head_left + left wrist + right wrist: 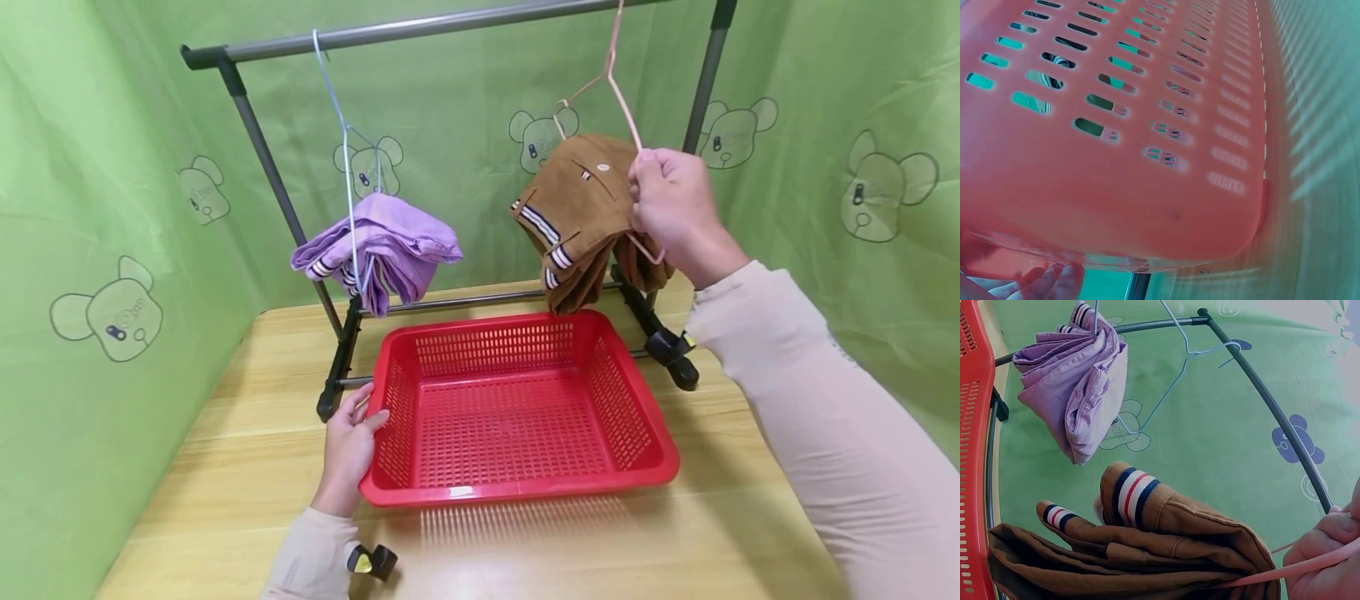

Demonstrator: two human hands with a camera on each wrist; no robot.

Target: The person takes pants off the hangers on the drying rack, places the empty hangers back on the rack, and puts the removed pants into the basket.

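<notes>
My right hand point(675, 204) grips the side of a pink hanger point(621, 100), its fingers curled around the wire. Folded brown trousers point(581, 196) with striped trim hang over that hanger; in the right wrist view the brown cloth point(1141, 544) lies just left of the hand point(1329, 556). My left hand point(351, 442) holds the left rim of a red plastic basket point(517, 492), thumb over the edge and fingers outside. In the left wrist view the basket's slotted wall point(1104, 187) fills most of the picture, with fingertips point(1066, 281) at its rim.
A grey metal clothes rack point(420, 29) stands behind the basket on the wooden table point(247, 467). Folded purple trousers point(397, 237) hang from a blue hanger point(347, 167) on its left part. Green curtains point(67, 208) with bear outlines surround the table.
</notes>
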